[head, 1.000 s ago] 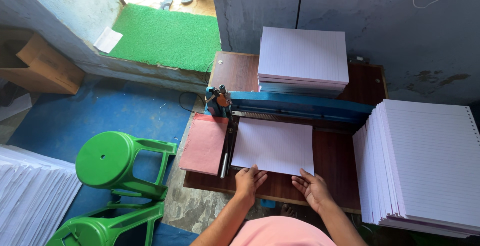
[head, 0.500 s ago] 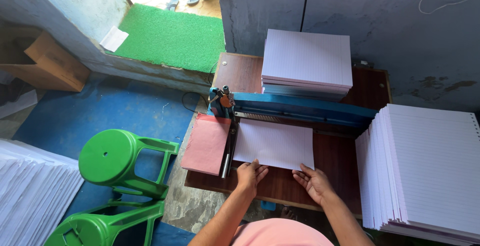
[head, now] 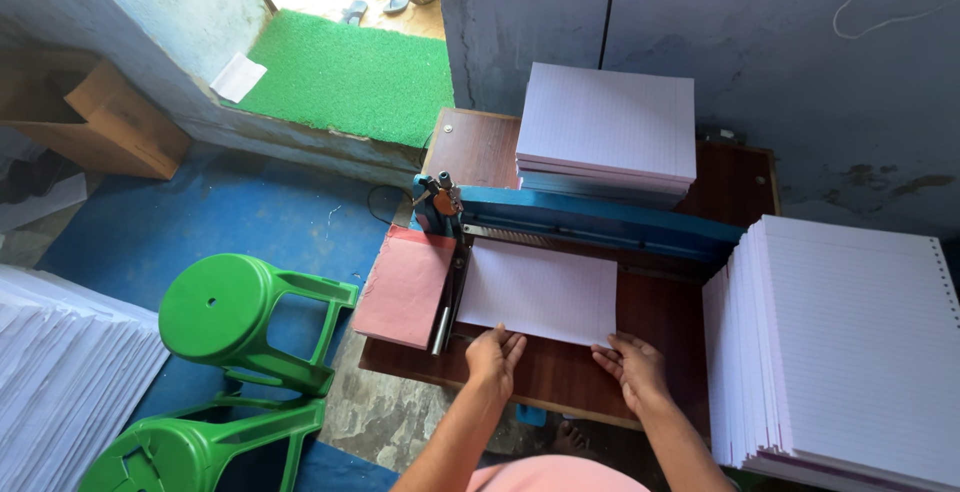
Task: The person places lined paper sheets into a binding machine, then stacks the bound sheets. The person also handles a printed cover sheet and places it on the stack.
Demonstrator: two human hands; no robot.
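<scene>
In the head view, a thin stack of ruled sheets [head: 540, 292] lay flat on the dark wooden table [head: 560, 377], its far edge tucked under the blue punching machine [head: 600, 220] and its left edge against the machine's upright side guide. The left hand [head: 494, 357] rested at the near left corner of the stack, fingers spread and flat, their tips touching the paper's near edge. The right hand [head: 632, 367] lay at the near right corner, fingers likewise open and loosely extended, touching the edge; neither hand pinched anything.

The stack looked light and limp: a few loose sheets that would probably fan or slide apart if pushed from one point. Square pressure along the near edge, or a pinch at both near corners, seemed the safest hold.

Behind the machine sat a thicker ruled pile [head: 608, 127]. To the right of the machine stood a tall stack of punched sheets [head: 850, 342], fanned at its left side. A pink board [head: 405, 285] lay just left of the machine, overhanging the table, and green plastic stools [head: 235, 317] stood further left on the blue floor.
</scene>
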